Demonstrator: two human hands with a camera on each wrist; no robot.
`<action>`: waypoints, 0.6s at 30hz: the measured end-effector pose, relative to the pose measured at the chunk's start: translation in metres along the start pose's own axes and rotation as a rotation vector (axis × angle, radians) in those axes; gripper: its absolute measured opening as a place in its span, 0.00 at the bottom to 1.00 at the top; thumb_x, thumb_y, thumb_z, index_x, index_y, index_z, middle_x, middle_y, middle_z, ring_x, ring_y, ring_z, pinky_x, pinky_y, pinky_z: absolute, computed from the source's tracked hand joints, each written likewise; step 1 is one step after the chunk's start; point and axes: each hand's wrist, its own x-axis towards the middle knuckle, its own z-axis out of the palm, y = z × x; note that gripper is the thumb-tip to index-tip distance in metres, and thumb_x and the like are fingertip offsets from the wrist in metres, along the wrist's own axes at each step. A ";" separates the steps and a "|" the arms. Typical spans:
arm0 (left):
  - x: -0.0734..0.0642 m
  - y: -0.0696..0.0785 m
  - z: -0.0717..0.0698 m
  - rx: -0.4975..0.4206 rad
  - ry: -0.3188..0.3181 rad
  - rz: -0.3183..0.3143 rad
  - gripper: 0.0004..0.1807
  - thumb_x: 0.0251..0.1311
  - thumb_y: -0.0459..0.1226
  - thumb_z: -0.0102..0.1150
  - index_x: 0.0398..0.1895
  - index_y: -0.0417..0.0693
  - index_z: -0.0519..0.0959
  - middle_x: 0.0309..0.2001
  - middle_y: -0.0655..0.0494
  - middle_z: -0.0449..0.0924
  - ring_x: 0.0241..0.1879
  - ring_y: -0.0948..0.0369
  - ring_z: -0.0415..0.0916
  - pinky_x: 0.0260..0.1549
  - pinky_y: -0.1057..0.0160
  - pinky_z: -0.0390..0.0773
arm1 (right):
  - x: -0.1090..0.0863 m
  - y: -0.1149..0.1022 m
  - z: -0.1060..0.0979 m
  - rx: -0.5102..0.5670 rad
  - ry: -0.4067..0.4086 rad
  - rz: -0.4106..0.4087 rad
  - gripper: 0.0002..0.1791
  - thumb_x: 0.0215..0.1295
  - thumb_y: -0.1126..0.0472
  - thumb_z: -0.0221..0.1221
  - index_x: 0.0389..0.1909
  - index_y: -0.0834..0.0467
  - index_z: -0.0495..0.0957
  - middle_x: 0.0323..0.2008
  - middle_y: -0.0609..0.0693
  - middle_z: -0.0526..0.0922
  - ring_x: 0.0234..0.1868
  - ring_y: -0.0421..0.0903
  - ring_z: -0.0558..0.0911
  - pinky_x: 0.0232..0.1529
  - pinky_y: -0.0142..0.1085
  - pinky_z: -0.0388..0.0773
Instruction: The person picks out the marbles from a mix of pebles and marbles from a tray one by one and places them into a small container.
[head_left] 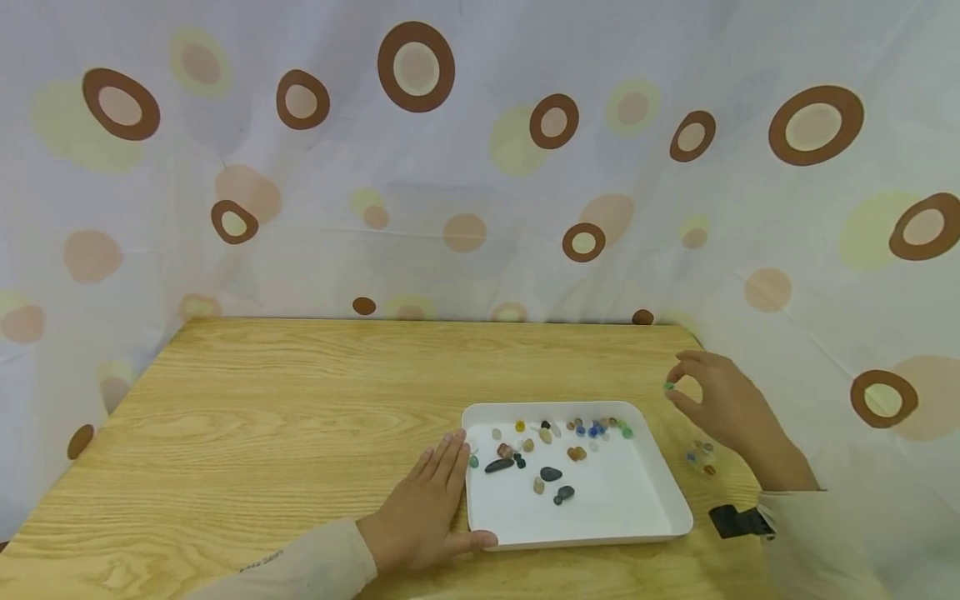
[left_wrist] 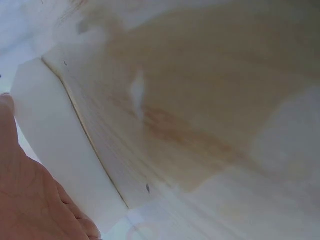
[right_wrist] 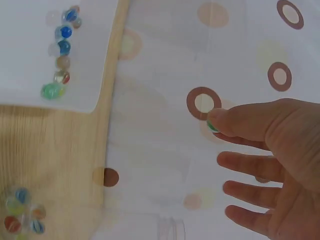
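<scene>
My right hand (head_left: 716, 400) pinches a small green glass marble (head_left: 668, 386) between thumb and forefinger, above the table to the right of a white tray (head_left: 660, 483). In the right wrist view the marble (right_wrist: 213, 126) peeks out under the fingertip, and the other fingers are spread apart. My left hand (head_left: 423, 508) lies with fairly straight fingers along the tray's left edge, its thumb at the front left corner. Inside the tray are blue and other coloured marbles (head_left: 594, 431) along the back, with dark pebbles (head_left: 551, 474) and brownish stones (head_left: 576, 453).
Right of the tray, below my right hand, a group of marbles (head_left: 702, 458) sits in what looks like a clear jar; its transparent rim (right_wrist: 171, 229) shows in the right wrist view. The wooden table (head_left: 300, 400) meets a patterned cloth (head_left: 465, 167) behind.
</scene>
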 end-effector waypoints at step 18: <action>0.001 0.000 0.003 -0.007 0.010 -0.005 0.61 0.55 0.76 0.28 0.74 0.33 0.46 0.76 0.39 0.37 0.75 0.47 0.37 0.70 0.48 0.49 | -0.063 0.042 -0.006 0.000 0.135 0.273 0.12 0.63 0.64 0.61 0.41 0.69 0.79 0.55 0.74 0.71 0.51 0.76 0.67 0.44 0.70 0.64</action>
